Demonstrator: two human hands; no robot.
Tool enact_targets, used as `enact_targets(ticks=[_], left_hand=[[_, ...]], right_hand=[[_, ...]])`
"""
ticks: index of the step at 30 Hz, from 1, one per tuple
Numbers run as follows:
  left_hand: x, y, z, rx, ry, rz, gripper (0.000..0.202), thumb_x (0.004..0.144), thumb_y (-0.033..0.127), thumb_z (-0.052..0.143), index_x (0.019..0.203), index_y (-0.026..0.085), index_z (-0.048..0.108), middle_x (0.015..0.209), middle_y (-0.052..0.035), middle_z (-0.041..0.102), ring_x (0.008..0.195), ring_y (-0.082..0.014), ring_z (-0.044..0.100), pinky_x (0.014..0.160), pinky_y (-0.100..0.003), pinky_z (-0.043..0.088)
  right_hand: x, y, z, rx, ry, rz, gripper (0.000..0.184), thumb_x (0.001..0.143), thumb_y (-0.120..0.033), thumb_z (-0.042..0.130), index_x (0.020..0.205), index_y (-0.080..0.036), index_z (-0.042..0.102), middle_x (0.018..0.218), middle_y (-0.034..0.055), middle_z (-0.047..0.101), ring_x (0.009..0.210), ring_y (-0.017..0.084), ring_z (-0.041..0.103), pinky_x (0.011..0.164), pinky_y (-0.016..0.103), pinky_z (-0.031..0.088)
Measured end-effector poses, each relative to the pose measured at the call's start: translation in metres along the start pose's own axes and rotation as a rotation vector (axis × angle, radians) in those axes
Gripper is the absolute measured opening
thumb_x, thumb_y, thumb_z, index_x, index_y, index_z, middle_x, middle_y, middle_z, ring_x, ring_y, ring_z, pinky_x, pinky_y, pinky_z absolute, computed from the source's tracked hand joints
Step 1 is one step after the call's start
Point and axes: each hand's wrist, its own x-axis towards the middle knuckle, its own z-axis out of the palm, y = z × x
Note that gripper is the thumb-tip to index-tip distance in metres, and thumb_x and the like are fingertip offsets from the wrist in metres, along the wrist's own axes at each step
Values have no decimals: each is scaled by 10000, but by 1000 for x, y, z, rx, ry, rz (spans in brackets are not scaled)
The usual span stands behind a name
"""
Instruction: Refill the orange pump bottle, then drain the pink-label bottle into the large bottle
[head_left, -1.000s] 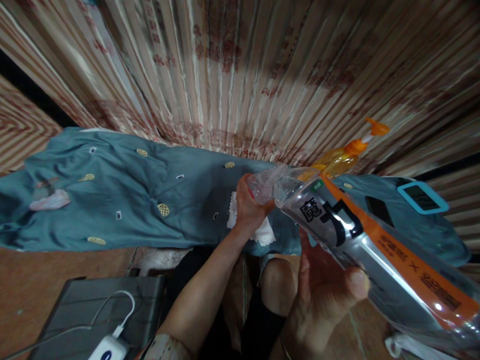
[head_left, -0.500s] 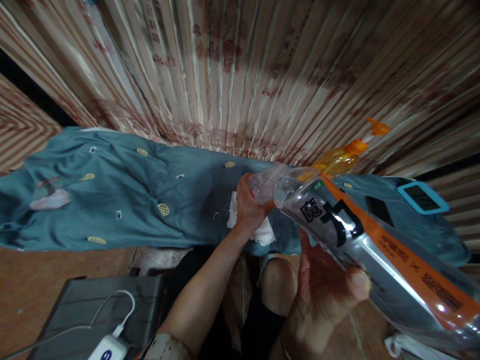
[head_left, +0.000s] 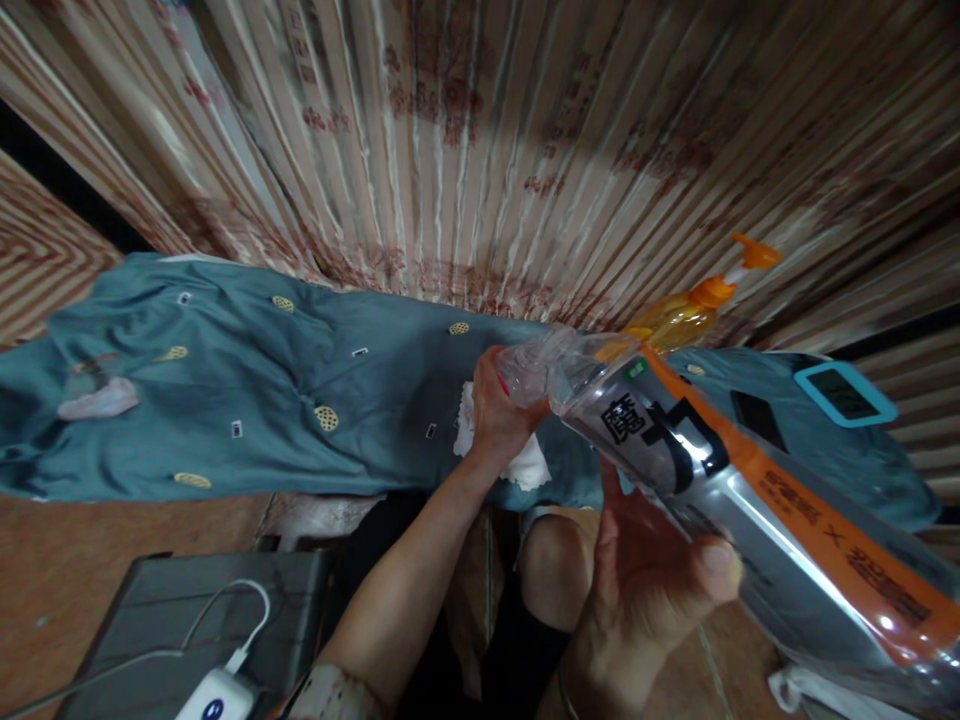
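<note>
My right hand [head_left: 649,580] grips a large clear plastic bottle [head_left: 750,480] with an orange and black label, held tilted with its neck pointing left. The fingers of my left hand [head_left: 499,410] are closed around the bottle's mouth. Under the left hand lies a crumpled white cloth [head_left: 525,462] on a table covered with a teal cloth [head_left: 262,400].
An orange pump bottle [head_left: 694,305] stands behind the clear bottle. A blue-framed device [head_left: 844,393] and a dark phone [head_left: 757,420] lie on the table's right. A pink rag [head_left: 97,402] sits far left. A grey case [head_left: 195,620] with a white charger [head_left: 214,695] is lower left. Striped curtains hang behind.
</note>
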Motion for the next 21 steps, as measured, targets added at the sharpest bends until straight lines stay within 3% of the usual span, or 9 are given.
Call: enact_targets(ticks=[4,14,21], left_hand=[[0,1,0,12,3,5,829,621,315,992,1302,237,525,1283,-102,703,1236,-329,711,1105,-512,574],[0,1,1,29,0,6,821,626,316,992,1293,234,519,1261,-97,706,1206,-320,718,1082,-505,582],[1,1,0,25,-2,27,806,639,316,985,1292,228,520,1265,-104,708,1209,-320,722,1080,-499,588]], right_hand=[[-1,-2,3,-5,5,-21,701,780,-472,799,1455,-314,697,1570,-5,639,1466,281,607,1154,495,606],[0,2,-1,11,66,4,695,726,-478,870,1381,-298,724,1393,-12,740,1284,217,715,1066,402,639],[1,-3,8,11,-45,-33,684,765,-473,832,1413,-294,710,1452,5,705,1473,294,597,1181,522,573]])
